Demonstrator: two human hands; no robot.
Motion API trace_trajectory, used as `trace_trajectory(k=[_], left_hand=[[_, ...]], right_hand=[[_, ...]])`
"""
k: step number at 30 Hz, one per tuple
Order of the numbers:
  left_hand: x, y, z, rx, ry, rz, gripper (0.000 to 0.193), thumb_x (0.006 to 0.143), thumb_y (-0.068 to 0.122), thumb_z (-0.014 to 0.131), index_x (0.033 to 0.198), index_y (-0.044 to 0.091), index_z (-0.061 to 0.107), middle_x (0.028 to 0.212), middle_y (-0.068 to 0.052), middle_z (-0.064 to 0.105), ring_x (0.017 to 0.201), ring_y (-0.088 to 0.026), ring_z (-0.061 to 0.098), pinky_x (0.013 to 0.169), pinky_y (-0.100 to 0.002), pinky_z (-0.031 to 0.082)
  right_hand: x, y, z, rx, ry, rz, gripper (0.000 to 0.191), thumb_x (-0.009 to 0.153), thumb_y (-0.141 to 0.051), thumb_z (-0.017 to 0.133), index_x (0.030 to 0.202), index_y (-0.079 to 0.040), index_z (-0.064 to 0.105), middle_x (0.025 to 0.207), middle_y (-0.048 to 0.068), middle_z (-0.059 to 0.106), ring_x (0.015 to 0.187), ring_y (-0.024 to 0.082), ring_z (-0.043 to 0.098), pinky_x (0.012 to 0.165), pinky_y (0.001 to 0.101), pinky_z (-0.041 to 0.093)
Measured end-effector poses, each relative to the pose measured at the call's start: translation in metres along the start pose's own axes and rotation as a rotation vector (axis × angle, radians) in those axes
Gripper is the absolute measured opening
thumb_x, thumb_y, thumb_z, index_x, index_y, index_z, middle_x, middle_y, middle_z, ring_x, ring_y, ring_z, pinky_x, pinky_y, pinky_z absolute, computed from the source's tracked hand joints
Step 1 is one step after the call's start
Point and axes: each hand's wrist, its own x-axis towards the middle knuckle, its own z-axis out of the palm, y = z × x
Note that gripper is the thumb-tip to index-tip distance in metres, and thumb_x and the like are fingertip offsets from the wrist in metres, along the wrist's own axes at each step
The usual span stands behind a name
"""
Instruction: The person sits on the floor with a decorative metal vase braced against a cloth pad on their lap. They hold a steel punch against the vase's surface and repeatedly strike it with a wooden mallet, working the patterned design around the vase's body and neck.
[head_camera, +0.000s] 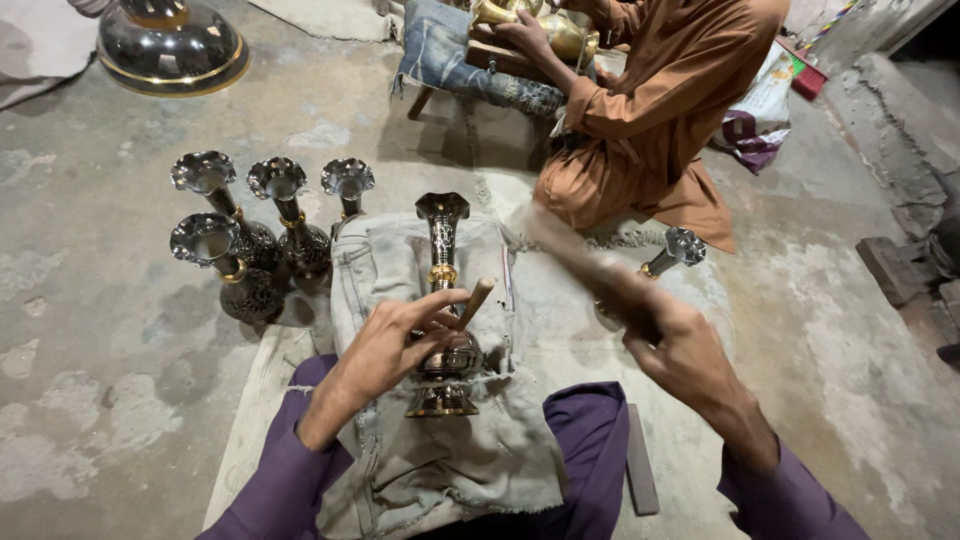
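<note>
In the head view, an engraved metal vase (443, 300) is seen lying on a pale, frayed cloth (400, 300) spread over the person's lap and a board on the concrete floor (100, 350). Its long axis runs almost straight away from the person, with the fluted mouth pointing to the far side and the flared brass foot nearest the body. The left hand (385, 350) is laid over the lower body of the vase, the fingers (440, 305) closed around a short wooden-handled tool (477, 300) whose tip is set against the vase. The right hand (680, 345) is raised to the right of the cloth, well apart from the vase, and is clamped on a long handle (575, 250) that is smeared by blur, so its head cannot be made out. Four similar vases (250, 235) are stood upright in a cluster just left of the cloth, and a fifth vase (675, 250) is seen to the right, partly hidden behind the blurred handle. A seated person in an orange-brown garment (660, 110) is seen beyond, hands on a brass vessel (560, 35).
</note>
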Motion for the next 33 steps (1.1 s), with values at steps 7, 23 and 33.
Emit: trace_trajectory(k=[7, 23, 33], left_hand=[[-0.012, -0.006, 0.010, -0.029, 0.133, 0.060, 0.051, 0.090, 0.008, 0.070, 0.139, 0.018, 0.059, 0.106, -0.008, 0.081, 0.092, -0.018, 0.082, 0.076, -0.034, 0.068], [-0.019, -0.026, 0.021, -0.161, 0.202, 0.064, 0.051, 0.091, 0.008, 0.072, 0.139, 0.017, 0.060, 0.104, -0.009, 0.082, 0.092, -0.018, 0.082, 0.079, -0.033, 0.069], [-0.003, -0.019, -0.001, -0.200, 0.036, 0.035, 0.052, 0.091, 0.009, 0.071, 0.141, 0.013, 0.058, 0.106, -0.010, 0.081, 0.096, -0.017, 0.080, 0.082, -0.032, 0.065]], right_hand=[[0.007, -0.012, -0.005, -0.207, 0.069, -0.119, 0.072, 0.084, -0.015, 0.070, 0.152, -0.026, 0.049, 0.108, 0.011, 0.075, 0.086, 0.022, 0.074, 0.074, 0.0364, 0.062], [0.011, -0.026, -0.011, -0.369, 0.092, -0.251, 0.069, 0.086, -0.016, 0.067, 0.150, -0.032, 0.048, 0.113, 0.007, 0.074, 0.086, 0.023, 0.074, 0.071, 0.0367, 0.061], [0.008, 0.000, 0.016, -0.626, -0.388, -0.044, 0.072, 0.089, -0.008, 0.059, 0.154, -0.034, 0.044, 0.097, 0.002, 0.071, 0.069, 0.015, 0.069, 0.059, 0.0325, 0.059]])
